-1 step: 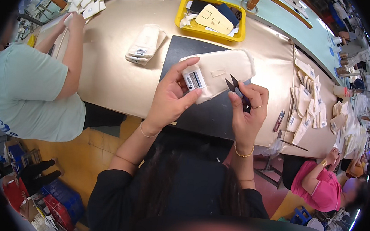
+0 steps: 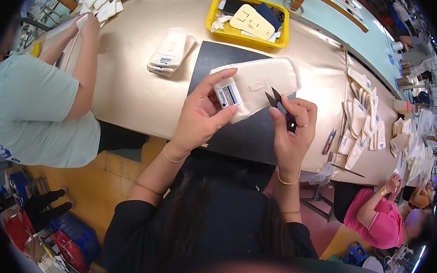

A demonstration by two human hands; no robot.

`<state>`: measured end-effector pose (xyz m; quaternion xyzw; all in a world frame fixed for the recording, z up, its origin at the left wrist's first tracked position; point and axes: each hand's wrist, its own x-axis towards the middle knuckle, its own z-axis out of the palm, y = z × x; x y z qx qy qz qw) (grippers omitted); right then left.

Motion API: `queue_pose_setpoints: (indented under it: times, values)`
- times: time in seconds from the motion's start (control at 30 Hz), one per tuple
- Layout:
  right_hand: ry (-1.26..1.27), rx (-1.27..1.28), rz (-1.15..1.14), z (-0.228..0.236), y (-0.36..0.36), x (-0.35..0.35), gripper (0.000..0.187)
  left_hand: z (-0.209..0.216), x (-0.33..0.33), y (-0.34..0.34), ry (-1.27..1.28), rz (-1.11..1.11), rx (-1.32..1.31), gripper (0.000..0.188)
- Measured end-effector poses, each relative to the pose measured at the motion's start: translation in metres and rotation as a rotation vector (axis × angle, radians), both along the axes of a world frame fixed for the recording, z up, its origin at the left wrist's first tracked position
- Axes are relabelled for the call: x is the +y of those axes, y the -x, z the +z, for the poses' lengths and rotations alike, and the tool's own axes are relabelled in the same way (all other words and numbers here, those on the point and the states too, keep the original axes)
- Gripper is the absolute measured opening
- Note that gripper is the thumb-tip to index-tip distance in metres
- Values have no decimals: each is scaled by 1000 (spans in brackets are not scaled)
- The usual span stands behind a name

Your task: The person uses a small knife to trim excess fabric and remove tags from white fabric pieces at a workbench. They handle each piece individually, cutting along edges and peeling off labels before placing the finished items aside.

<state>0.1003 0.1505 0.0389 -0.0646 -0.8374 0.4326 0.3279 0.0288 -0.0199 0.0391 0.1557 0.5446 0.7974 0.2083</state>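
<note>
My left hand (image 2: 203, 107) grips a padded cream fabric piece (image 2: 271, 71) by its near left end, fingers beneath and thumb on top. A white label (image 2: 229, 94) with dark print shows between thumb and forefinger. The piece is held over a black mat (image 2: 243, 141) on the table. In my right hand (image 2: 295, 126) is a pair of dark thread snips (image 2: 274, 98), closed round by the fingers. Their two pointed blades are apart, beside the fabric's right lower edge, near a small stitched outline. Whether the blades touch the cloth I cannot tell.
A stack of cream pieces (image 2: 168, 54) lies left of the mat. Behind it stands a yellow tray (image 2: 245, 40) with a template. Another pair of snips (image 2: 329, 142) and a loose pile (image 2: 364, 116) are right. Co-workers sit left (image 2: 34, 93) and right (image 2: 375, 218).
</note>
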Motion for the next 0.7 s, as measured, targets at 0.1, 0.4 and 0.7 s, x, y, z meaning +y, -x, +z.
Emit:
queue_pose_setpoints:
  times: [0.1, 0.4, 0.7]
  values:
    - [-8, 24, -2, 1, -2, 1, 24, 5, 0, -1, -42, -37, -5, 59]
    - [45, -29, -12, 5, 0, -3, 23, 6, 4, -2, -126, -121, -42, 62]
    - [36, 41, -12, 5, 1, -2, 24, -3, 11, -11, -178, -94, -37, 68]
